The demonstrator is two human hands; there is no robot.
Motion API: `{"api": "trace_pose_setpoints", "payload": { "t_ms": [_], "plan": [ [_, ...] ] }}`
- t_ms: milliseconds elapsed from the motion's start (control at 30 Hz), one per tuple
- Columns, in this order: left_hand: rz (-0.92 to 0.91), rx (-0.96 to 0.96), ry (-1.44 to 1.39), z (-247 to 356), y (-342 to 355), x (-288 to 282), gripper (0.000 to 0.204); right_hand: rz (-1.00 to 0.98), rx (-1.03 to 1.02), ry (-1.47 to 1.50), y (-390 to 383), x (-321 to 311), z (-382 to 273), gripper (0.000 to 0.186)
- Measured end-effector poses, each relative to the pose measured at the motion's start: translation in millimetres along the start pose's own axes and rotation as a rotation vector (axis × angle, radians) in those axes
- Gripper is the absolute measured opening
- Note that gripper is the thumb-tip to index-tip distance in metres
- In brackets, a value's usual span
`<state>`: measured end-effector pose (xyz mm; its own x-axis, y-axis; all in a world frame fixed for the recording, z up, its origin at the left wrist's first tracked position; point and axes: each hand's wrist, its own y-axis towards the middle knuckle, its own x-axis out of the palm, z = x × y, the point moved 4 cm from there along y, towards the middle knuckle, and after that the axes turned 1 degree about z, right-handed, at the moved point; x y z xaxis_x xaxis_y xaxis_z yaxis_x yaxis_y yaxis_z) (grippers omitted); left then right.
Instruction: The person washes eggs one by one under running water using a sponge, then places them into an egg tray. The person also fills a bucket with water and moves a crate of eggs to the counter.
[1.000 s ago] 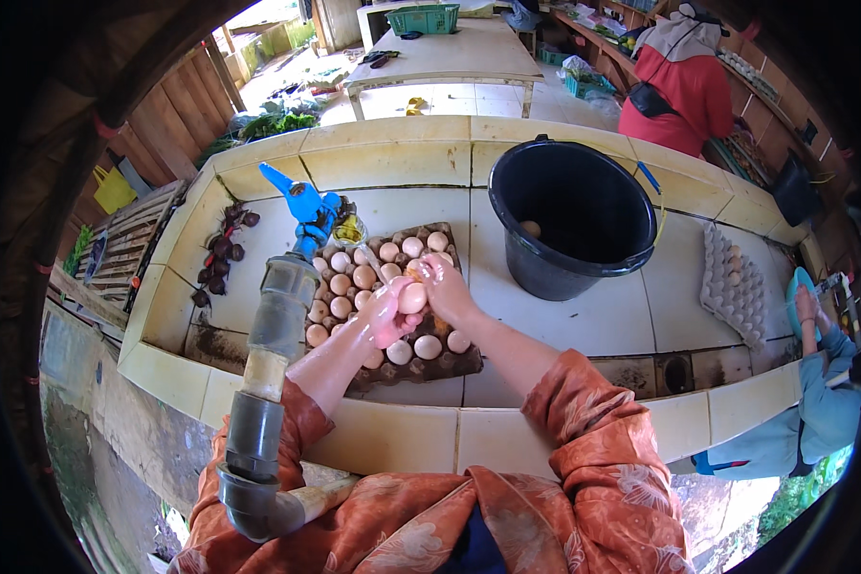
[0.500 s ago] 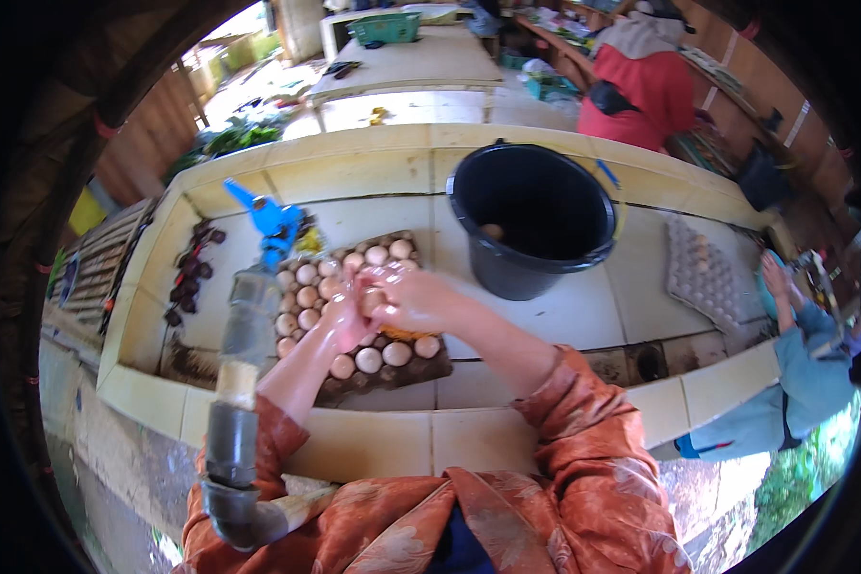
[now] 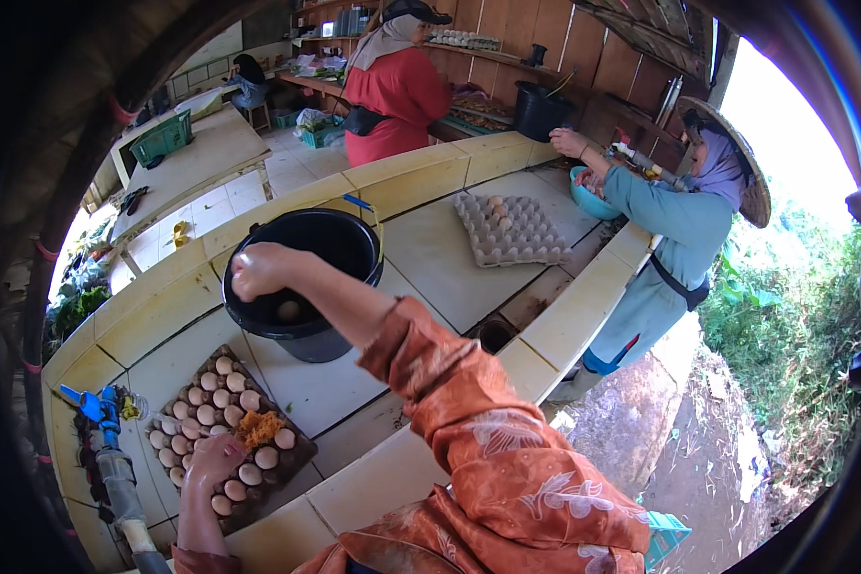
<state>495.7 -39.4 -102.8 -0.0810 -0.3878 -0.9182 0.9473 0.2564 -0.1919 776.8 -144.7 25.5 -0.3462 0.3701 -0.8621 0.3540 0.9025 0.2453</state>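
My right hand (image 3: 258,271) hangs over the black bucket (image 3: 311,346) with its fingers curled closed; whatever they hold is hidden. Below it, a brown egg (image 3: 289,311) shows inside the bucket. My left hand (image 3: 216,457) is down on the dark egg tray (image 3: 294,463), its fingers bent in among the eggs (image 3: 235,383). What is under those fingertips cannot be made out. An orange scrubber (image 3: 259,429) of tangled fibres rests on the eggs just beside that hand.
A grey egg tray (image 3: 517,251) holding a few eggs lies farther right in the tiled basin. A co-worker in blue-green (image 3: 674,225) handles something over a turquoise bowl (image 3: 595,196). One in red (image 3: 397,100) stands behind. The blue tap (image 3: 99,407) is at the left.
My view has swung right. My hands, earlier together over the egg tray, have parted: the right is now over the bucket, the left stays at the tray. The orange scrubber now shows clearly.
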Motion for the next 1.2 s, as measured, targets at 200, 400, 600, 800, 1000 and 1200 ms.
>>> {"api": "trace_pose_setpoints", "payload": {
  "t_ms": [200,400,600,800,1000,1200],
  "plan": [
    [-0.092,-0.106,-0.164,-39,6,9,0.015,-0.797,0.447,-0.281,-4,76,132,0.022],
    [-0.080,0.010,-0.097,-59,-11,3,0.022,-0.952,0.534,-0.229,1,112,165,0.022],
    [-0.240,-0.049,0.000,-29,-19,0,0.031,-0.983,0.815,-0.051,-18,137,172,0.022],
    [-0.250,-0.104,0.166,0,-20,-4,0.044,-0.925,0.924,0.072,-29,149,190,0.022],
    [-0.248,-0.035,0.442,7,-16,24,0.027,-0.747,0.821,0.050,-18,109,140,0.023],
    [-0.085,0.028,0.532,-4,-6,53,0.030,0.037,-0.441,-0.010,18,0,-10,0.026]
  ]
}}
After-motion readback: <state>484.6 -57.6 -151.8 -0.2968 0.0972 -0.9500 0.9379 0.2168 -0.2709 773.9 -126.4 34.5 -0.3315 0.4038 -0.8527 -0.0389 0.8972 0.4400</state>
